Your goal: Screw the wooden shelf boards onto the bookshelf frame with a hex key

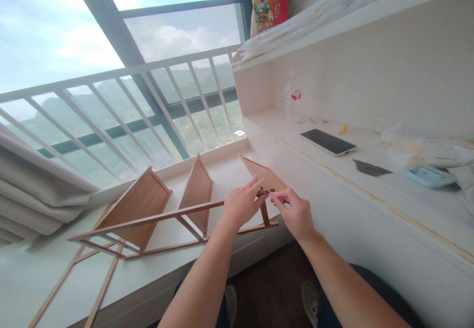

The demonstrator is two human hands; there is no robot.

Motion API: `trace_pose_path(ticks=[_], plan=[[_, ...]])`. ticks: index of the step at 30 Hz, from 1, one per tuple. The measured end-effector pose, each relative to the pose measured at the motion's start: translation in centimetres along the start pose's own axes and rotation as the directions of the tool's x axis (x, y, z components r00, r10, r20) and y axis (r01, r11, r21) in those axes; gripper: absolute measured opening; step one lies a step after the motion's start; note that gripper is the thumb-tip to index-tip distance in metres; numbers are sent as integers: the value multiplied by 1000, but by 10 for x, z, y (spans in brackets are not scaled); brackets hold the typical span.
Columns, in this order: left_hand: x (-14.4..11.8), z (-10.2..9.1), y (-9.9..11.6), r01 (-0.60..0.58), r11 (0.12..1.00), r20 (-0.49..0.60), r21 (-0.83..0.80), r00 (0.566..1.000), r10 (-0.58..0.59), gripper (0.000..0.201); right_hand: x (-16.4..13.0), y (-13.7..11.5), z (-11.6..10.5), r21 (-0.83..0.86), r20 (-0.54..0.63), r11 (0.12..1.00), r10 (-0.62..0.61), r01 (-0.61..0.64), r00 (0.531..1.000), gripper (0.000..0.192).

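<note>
Both hands, left (240,203) and right (294,212), pinch the wooden rack (155,214), lying lengthwise left-to-right along the sill (44,273).

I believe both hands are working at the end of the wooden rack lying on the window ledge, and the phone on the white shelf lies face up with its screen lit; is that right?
Nearly. The head view shows the phone on the white shelf with a dark screen, not a lit one. The rest holds: the left hand and the right hand meet at the end of the wooden rack lying on the window ledge.
</note>
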State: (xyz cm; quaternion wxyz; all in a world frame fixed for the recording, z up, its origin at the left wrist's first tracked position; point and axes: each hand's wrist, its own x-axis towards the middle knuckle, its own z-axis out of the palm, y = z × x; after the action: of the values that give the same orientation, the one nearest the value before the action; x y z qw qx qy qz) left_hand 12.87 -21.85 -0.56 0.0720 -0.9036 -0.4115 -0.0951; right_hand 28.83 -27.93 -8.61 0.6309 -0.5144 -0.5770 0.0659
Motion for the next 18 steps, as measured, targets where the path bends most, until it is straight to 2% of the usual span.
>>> trace_pose_path(ticks=[4, 9, 18], plan=[[1, 0, 0, -5, 1000, 3, -4, 1000, 5, 48, 2, 2, 0, -42, -14, 999, 6, -7, 1000, 15], [1, -3, 1, 11, 1000, 25, -3, 1000, -11, 47, 4, -2, 1, -139, -12, 989, -51, 49, 999, 18], [3, -5, 2, 30, 1000, 57, -5, 998, -30, 45, 6, -8, 2, -176, 9, 980, -96, 96, 995, 22]])
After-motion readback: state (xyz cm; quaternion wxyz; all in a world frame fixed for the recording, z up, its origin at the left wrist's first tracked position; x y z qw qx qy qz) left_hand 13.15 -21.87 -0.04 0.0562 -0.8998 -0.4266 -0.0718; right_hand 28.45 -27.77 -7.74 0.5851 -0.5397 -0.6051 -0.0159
